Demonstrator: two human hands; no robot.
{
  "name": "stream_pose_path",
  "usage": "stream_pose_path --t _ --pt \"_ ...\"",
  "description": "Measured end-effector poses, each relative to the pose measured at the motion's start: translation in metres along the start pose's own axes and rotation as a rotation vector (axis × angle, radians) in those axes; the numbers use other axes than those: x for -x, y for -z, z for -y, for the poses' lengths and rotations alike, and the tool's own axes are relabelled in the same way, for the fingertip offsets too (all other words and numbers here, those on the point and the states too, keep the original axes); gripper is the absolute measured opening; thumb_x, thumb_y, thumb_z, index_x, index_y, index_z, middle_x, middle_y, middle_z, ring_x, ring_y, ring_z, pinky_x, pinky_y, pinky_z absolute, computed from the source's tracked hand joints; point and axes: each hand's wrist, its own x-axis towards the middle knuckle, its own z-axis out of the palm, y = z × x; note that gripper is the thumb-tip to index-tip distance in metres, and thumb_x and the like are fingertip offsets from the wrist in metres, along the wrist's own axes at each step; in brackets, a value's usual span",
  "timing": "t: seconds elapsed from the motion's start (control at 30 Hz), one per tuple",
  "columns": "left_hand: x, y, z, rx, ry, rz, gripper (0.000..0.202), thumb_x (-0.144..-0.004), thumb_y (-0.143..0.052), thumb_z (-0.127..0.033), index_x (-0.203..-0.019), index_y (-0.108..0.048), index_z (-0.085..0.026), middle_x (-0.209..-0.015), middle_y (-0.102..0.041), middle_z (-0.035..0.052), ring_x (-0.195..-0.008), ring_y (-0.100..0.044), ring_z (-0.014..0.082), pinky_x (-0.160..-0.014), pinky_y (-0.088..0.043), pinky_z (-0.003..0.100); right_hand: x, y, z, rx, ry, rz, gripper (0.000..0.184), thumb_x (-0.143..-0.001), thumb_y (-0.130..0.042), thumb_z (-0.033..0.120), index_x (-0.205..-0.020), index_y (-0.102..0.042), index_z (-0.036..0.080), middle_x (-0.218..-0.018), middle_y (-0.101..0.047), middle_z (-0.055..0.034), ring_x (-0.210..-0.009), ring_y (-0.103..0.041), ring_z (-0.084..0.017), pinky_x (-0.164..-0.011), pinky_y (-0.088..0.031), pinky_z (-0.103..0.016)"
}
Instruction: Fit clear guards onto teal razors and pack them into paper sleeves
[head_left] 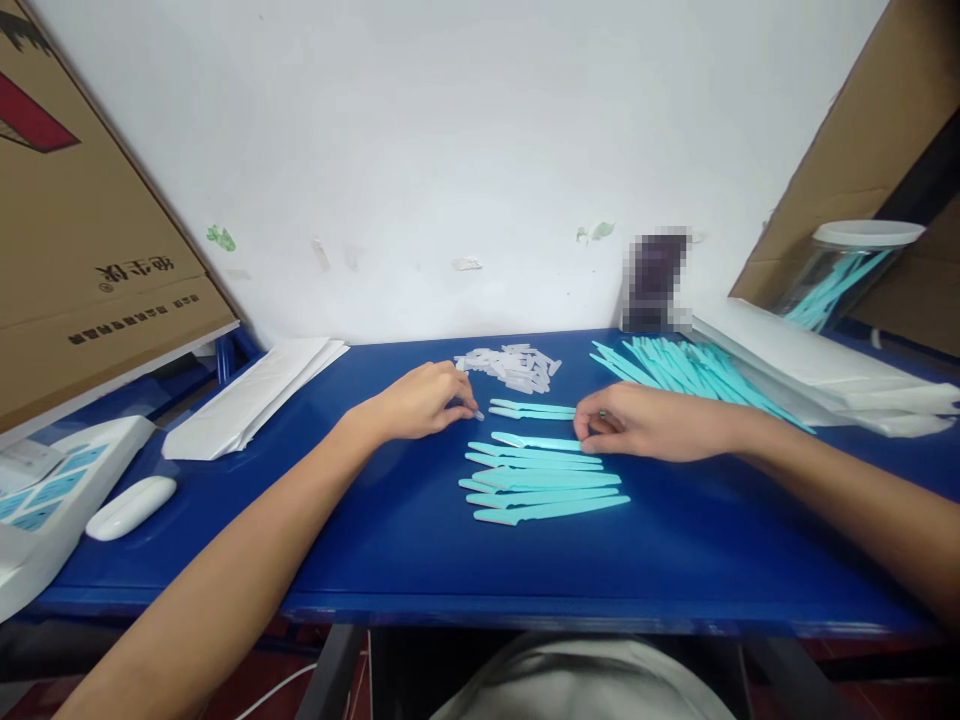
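Observation:
My left hand has its thumb and forefinger pinched on a small translucent blade cap, at the near side of a heap of similar caps. My right hand is closed around the handle end of a turquoise eyebrow razor, its blade end pointing left toward my left hand. Just beyond it, two more razors lie side by side, their right ends by my right forefinger. Nearer to me, several razors lie in a loose row, blade ends to the left.
A big pile of turquoise razors lies behind my right hand. White plastic sleeves and a lidded clear jar of razors stand to the right. White bags, a white oval case and a white tray lie left.

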Motion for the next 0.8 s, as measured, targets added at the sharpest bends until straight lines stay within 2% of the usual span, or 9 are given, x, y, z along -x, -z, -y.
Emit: stream_pose_path --t 0.07,0.13,0.23,0.33,0.57,0.8 --pt "0.001 0.003 -0.004 0.146 -0.015 0.025 0.016 -0.095 -0.067 -0.030 -0.097 -0.080 -0.021 -0.100 -0.076 0.0049 -0.092 -0.067 0.0193 -0.083 -0.047 0.031 0.003 0.003 -0.002 -0.043 -0.016 0.055 0.027 -0.092 -0.056 0.044 -0.085 -0.066 0.021 -0.067 -0.055 0.0014 -0.057 -0.046 -0.014 -0.054 -0.038 -0.027" --pt "0.001 0.003 -0.008 0.229 -0.022 0.042 0.017 -0.095 -0.067 -0.031 -0.096 -0.081 -0.021 -0.097 -0.076 0.0048 -0.086 -0.068 0.0173 -0.077 -0.048 0.028 0.005 0.004 -0.004 -0.016 -0.011 0.028 0.023 -0.090 -0.057 0.041 -0.082 -0.065 0.021 -0.069 -0.058 0.0008 -0.058 -0.048 -0.014 -0.055 -0.038 -0.027" --pt "-0.001 -0.001 -0.012 0.200 -0.014 0.017 0.020 -0.097 -0.062 -0.028 -0.099 -0.080 -0.019 -0.098 -0.076 0.0063 -0.085 -0.068 0.0175 -0.078 -0.049 0.029 0.006 0.005 -0.003 0.033 0.021 -0.035 0.019 -0.087 -0.059 0.033 -0.074 -0.064 0.021 -0.073 -0.066 -0.0012 -0.065 -0.058 -0.016 -0.061 -0.042 -0.028" --pt "-0.003 -0.006 -0.014 0.128 -0.013 -0.010 0.023 -0.097 -0.057 -0.021 -0.105 -0.078 -0.018 -0.104 -0.075 0.0081 -0.088 -0.068 0.0187 -0.081 -0.049 0.031 0.007 0.006 -0.002 0.000 0.026 -0.045 0.017 -0.084 -0.060 0.030 -0.070 -0.065 0.021 -0.070 -0.070 -0.0007 -0.067 -0.063 -0.017 -0.065 -0.046 -0.029" --pt "-0.002 -0.002 -0.017 0.255 0.033 0.019 0.019 -0.094 -0.062 -0.020 -0.101 -0.080 -0.018 -0.100 -0.079 0.0054 -0.085 -0.071 0.0170 -0.075 -0.051 0.028 0.006 0.006 -0.006 -0.093 -0.003 -0.015 0.011 -0.083 -0.062 0.030 -0.080 -0.066 0.020 -0.062 -0.068 0.0022 -0.054 -0.060 -0.014 -0.056 -0.046 -0.025" --pt "-0.001 -0.001 -0.015 0.264 0.044 0.014 0.017 -0.094 -0.063 -0.021 -0.098 -0.079 -0.018 -0.097 -0.078 0.0050 -0.082 -0.070 0.0163 -0.071 -0.050 0.027 0.007 0.009 -0.007 -0.047 0.017 -0.023 0.012 -0.084 -0.062 0.030 -0.083 -0.068 0.020 -0.064 -0.068 0.0023 -0.055 -0.058 -0.013 -0.055 -0.045 -0.024"
